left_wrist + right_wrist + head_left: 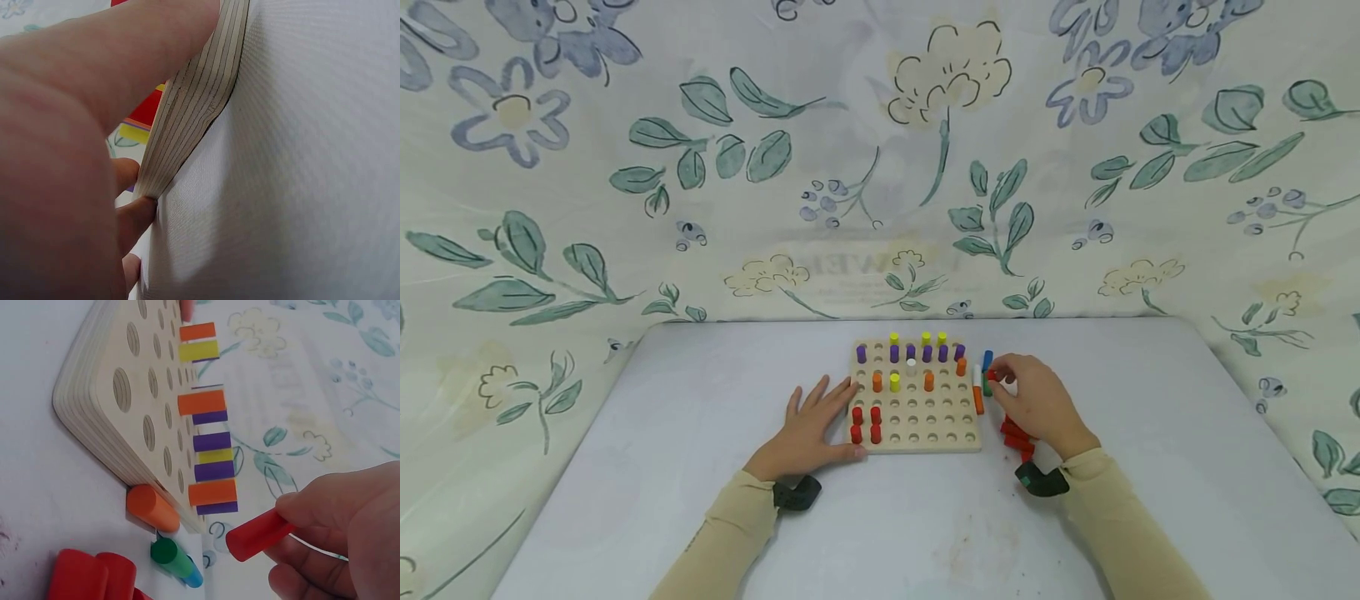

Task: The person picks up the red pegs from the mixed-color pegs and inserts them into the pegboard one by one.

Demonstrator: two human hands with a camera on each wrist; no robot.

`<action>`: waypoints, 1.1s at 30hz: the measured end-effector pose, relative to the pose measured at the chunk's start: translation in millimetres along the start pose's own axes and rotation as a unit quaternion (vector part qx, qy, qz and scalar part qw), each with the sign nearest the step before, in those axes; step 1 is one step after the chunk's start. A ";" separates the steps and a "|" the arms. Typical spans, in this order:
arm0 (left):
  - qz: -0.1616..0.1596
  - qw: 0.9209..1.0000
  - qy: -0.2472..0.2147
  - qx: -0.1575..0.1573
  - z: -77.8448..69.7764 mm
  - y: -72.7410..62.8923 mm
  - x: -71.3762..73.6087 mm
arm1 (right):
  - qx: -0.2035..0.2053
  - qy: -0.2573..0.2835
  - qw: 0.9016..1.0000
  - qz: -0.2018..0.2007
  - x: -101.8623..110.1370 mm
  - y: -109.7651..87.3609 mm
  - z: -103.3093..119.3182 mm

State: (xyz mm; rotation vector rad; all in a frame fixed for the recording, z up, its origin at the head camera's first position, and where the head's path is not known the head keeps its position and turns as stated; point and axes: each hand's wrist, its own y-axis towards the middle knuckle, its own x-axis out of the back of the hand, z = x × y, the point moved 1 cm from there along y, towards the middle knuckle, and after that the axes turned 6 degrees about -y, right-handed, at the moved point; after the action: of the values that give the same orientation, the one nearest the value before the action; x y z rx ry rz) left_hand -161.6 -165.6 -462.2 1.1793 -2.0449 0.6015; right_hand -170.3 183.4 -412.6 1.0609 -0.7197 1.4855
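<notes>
My right hand (1037, 404) pinches a red peg (259, 535) between thumb and fingers, just right of the wooden pegboard (931, 445). In the right wrist view the held peg is tilted and apart from the board. My left hand (808, 433) rests against the board's left edge with fingers spread, its thumb at the near left corner. Several red pegs (876, 433) stand in the board's near left holes. Purple pegs (894, 354), yellow pegs (926, 337), orange pegs (928, 381) and a white peg (912, 367) stand farther back.
Beside the board's right edge lie an orange peg (153, 508), a green peg (170, 557), a blue peg (987, 358) and a white peg (977, 377). A pile of red pegs (1017, 435) lies near my right wrist. A floral cloth (880, 167) hangs behind the white table (700, 375).
</notes>
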 end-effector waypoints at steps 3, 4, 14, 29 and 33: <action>0.000 1.000 -0.003 0.001 -0.1 0.5 -0.5 | 0.007 0.006 1.000 -0.005 -2.0 -0.6 1.2; 0.000 1.000 -0.004 0.000 0.0 0.6 -0.6 | 0.009 0.007 1.000 -0.006 -2.7 -0.8 1.6; -0.003 1.000 0.001 -0.010 1.8 0.0 -1.0 | 0.014 0.014 0.999 -0.025 -9.5 -2.0 9.6; 0.000 1.000 0.005 -0.003 1.0 0.8 -1.2 | 0.062 0.026 0.995 -0.069 -19.7 -4.6 21.3; -0.002 1.000 0.007 -0.004 0.9 -0.1 -0.5 | 0.065 0.027 0.995 -0.070 -20.4 -5.0 24.3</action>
State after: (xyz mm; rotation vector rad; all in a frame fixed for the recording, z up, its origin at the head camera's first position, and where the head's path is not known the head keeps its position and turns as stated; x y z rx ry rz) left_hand -161.7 -165.9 -463.2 1.1705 -2.0311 0.5992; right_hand -160.4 154.2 -421.7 1.1415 -0.5051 1.4502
